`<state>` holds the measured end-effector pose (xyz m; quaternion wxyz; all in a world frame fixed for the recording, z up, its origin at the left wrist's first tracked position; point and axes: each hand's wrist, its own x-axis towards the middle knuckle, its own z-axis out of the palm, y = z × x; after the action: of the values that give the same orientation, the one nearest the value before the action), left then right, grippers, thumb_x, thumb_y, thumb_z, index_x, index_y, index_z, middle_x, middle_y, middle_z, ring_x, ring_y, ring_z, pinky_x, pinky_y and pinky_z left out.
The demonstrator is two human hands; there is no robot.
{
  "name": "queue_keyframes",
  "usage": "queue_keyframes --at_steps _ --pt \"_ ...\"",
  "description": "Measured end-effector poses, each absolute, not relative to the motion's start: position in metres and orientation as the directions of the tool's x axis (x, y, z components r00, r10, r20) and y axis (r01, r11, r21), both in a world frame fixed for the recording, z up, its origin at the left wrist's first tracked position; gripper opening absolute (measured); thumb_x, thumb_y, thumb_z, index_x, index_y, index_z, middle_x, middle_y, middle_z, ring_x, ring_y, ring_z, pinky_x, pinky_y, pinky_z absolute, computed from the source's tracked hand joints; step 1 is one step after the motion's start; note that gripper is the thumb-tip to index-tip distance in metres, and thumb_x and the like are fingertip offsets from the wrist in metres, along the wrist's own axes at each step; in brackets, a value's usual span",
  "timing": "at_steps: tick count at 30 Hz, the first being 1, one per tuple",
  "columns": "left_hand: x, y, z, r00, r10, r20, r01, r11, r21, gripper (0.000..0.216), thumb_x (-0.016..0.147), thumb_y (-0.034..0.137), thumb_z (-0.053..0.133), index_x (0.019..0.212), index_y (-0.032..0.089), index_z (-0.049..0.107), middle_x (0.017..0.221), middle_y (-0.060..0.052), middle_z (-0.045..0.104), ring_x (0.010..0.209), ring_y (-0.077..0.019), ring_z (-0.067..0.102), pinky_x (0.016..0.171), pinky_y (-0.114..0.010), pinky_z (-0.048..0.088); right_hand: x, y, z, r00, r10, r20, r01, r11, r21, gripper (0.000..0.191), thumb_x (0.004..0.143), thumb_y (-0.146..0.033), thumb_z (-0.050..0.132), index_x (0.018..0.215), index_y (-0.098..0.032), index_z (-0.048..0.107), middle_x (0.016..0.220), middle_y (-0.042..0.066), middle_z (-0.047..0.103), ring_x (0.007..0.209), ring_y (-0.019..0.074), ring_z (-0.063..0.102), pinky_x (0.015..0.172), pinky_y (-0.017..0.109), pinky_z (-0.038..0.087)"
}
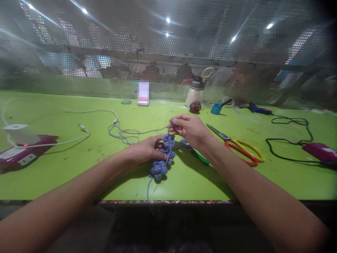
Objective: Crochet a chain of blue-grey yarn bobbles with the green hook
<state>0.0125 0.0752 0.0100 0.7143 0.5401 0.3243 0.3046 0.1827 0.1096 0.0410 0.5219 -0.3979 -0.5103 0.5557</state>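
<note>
A strip of blue-purple crocheted flowers [159, 170] hangs just over the green table, held between the thumb and fingers of my left hand [147, 149]. My right hand [190, 129] pinches the blue yarn [147, 132] right above the top flower. From there the yarn runs left into a loose tangle on the table, and a tail drops from the lowest flower toward the front edge. Beneath my right wrist lies a green handle [200, 157]; its other end is hidden. Another bit of blue-purple crochet [185, 143] shows behind my right hand.
Right of my right forearm lie scissors [242, 151] with red and yellow handles. Purple power strips [34, 151] with cables sit at both sides. At the back stand a phone [143, 92], a bottle [195, 93], a dark yarn ball [195, 107] and a blue pot [216, 109], before a perforated screen.
</note>
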Motion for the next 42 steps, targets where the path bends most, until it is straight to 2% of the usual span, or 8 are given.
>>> queue_keyframes --at_steps 5,9,16,20,24,28,34,42 --pt "0.012 0.075 0.010 0.577 0.805 -0.141 -0.106 0.245 0.964 0.052 0.074 0.004 0.069 0.122 0.021 0.060 0.078 -0.001 0.060 0.056 -0.0081 0.051 0.050 -0.021 0.035 0.180 0.109 0.040 -0.127 0.989 0.075 -0.147 0.057 -0.988 0.016 0.078 -0.007 0.066 0.064 -0.013 0.062 0.060 0.004 0.067 0.049 0.0099 0.058 0.047 0.022 0.045" --pt "0.011 0.075 0.010 0.559 0.815 -0.150 -0.117 0.257 0.959 0.049 0.075 0.004 0.064 0.121 0.020 0.062 0.065 0.003 0.052 0.048 -0.0061 0.040 0.046 -0.021 0.028 0.180 0.109 0.041 -0.112 0.991 0.073 -0.121 0.059 -0.991 0.017 0.078 -0.007 0.066 0.063 -0.014 0.061 0.057 0.003 0.065 0.047 0.0098 0.058 0.045 0.021 0.043" --pt "0.010 0.074 0.014 0.551 0.824 -0.136 -0.155 0.260 0.953 0.054 0.068 0.003 0.061 0.119 0.022 0.063 0.081 -0.004 0.063 0.063 -0.0124 0.057 0.055 -0.024 0.038 0.181 0.106 0.044 -0.106 0.988 0.111 -0.100 0.100 -0.990 0.015 0.077 -0.009 0.065 0.063 -0.013 0.063 0.060 0.003 0.067 0.044 0.0078 0.055 0.042 0.020 0.039" --pt "0.009 0.075 0.015 0.578 0.810 -0.097 -0.136 0.212 0.968 0.055 0.069 0.006 0.060 0.121 0.022 0.061 0.091 -0.008 0.069 0.077 -0.0199 0.066 0.071 -0.033 0.048 0.181 0.103 0.047 -0.114 0.985 0.127 -0.098 0.116 -0.988 0.014 0.077 -0.009 0.065 0.063 -0.013 0.064 0.060 0.003 0.067 0.044 0.0079 0.055 0.042 0.020 0.039" --pt "0.011 0.073 0.016 0.596 0.799 -0.077 -0.138 0.197 0.971 0.048 0.074 0.010 0.059 0.122 0.020 0.059 0.093 -0.009 0.072 0.082 -0.0235 0.070 0.084 -0.039 0.050 0.180 0.103 0.049 -0.098 0.986 0.136 -0.108 0.125 -0.986 0.017 0.078 -0.009 0.062 0.062 -0.013 0.063 0.058 0.001 0.065 0.045 0.0075 0.055 0.044 0.020 0.042" --pt "0.016 0.069 0.019 0.555 0.823 -0.120 -0.145 0.238 0.960 0.031 0.081 0.013 0.058 0.111 0.015 0.062 0.091 -0.011 0.073 0.086 -0.0227 0.070 0.083 -0.035 0.051 0.181 0.104 0.049 -0.074 0.989 0.131 -0.124 0.121 -0.985 0.015 0.078 -0.009 0.062 0.063 -0.013 0.063 0.059 0.001 0.065 0.047 0.0079 0.057 0.046 0.020 0.044" --pt "0.019 0.066 0.025 0.516 0.840 -0.169 -0.121 0.267 0.956 0.017 0.089 0.020 0.053 0.101 0.012 0.061 0.081 -0.014 0.074 0.077 -0.0217 0.072 0.074 -0.032 0.053 0.183 0.106 0.049 -0.069 0.990 0.120 -0.154 0.109 -0.982 0.011 0.076 -0.012 0.065 0.065 -0.013 0.064 0.063 0.003 0.067 0.049 0.0083 0.058 0.045 0.020 0.042" --pt "0.017 0.067 0.024 0.513 0.838 -0.186 -0.150 0.301 0.942 0.019 0.091 0.025 0.054 0.096 0.010 0.064 0.093 -0.018 0.074 0.087 -0.0268 0.073 0.081 -0.036 0.055 0.188 0.111 0.047 -0.109 0.993 0.054 -0.164 0.036 -0.986 0.008 0.072 -0.018 0.066 0.067 -0.013 0.062 0.064 0.002 0.066 0.047 0.0070 0.055 0.041 0.019 0.038"
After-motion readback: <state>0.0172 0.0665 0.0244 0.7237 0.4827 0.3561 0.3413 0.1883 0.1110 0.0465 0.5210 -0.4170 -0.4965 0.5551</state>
